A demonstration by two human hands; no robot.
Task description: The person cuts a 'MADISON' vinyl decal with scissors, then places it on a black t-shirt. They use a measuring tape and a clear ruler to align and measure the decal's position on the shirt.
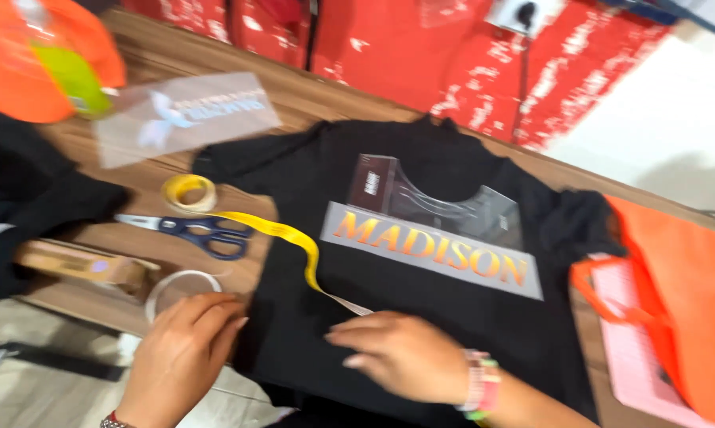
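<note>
a black t-shirt (421,317) lies flat on the wooden bench (310,99), a grey transfer sheet with orange lettering (433,250) across its chest. the right hand (405,353) presses on the shirt, fingers together; the left hand (185,353) rests at its edge, fingers loosely curled, holding nothing clearly visible. a yellow measuring tape (282,234) crosses the shirt from near blue-handled scissors (203,231). an orange bag (674,309) lies to the right. the collar points away, the long axis running toward the person.

Matt black cloth T-shirt (421,317) under a glossy clear plastic transfer film (433,238), beside a smooth yellow tape measure (282,234), metal-bladed scissors (195,230) with blue plastic handles, all on a grained wooden table (310,99), flanked by an orange, faintly sheened fabric bag (682,293).
</note>
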